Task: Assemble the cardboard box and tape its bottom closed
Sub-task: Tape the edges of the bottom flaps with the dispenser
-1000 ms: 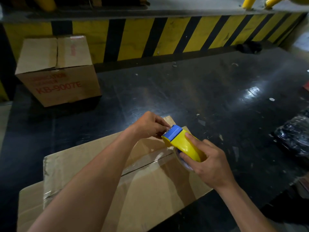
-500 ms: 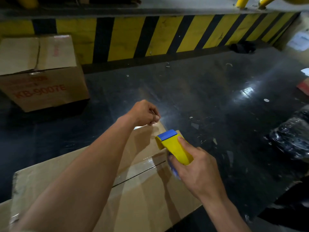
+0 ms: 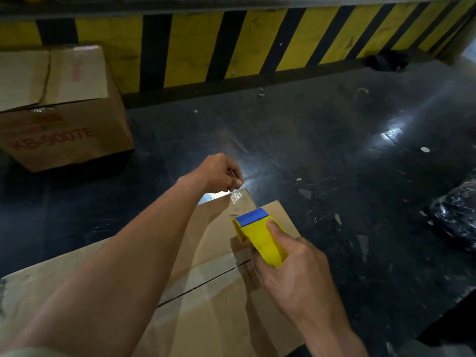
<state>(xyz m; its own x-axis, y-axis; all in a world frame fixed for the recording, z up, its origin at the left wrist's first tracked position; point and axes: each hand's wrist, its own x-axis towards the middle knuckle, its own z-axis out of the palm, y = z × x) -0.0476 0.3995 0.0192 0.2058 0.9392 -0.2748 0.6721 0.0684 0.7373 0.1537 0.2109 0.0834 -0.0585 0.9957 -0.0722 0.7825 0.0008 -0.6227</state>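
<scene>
At the far left we see a second cardboard carton (image 3: 59, 109) standing on the dark floor (image 3: 322, 150), against a yellow-and-black striped barrier (image 3: 231, 45); red lettering on its side reads KB-9007E.

Our left forearm reaches from the lower left diagonally up across the cardboard box (image 3: 206, 305), which lies in front of us with its bottom flaps folded shut and a dark seam running between them. Our left hand (image 3: 219, 173) hovers just past the box's far edge, curled into a loose fist, thumb and fingers pinched together on the free end of the clear tape (image 3: 238, 199). The tape runs from that pinch down toward the dispenser, glinting where it crosses the far edge of the box.

To the right, our right hand (image 3: 291, 276) comes in from the lower right with the wrist bent and is wrapped firmly around the yellow tape dispenser (image 3: 260, 238), thumb pressed on top of its body. The dispenser's blue front end points toward the far edge, and it sits low over the flaps near the seam; we cannot tell whether it touches the cardboard.

At the far right edge lies a dark plastic-wrapped bundle (image 3: 456, 217), well apart from the box.
</scene>
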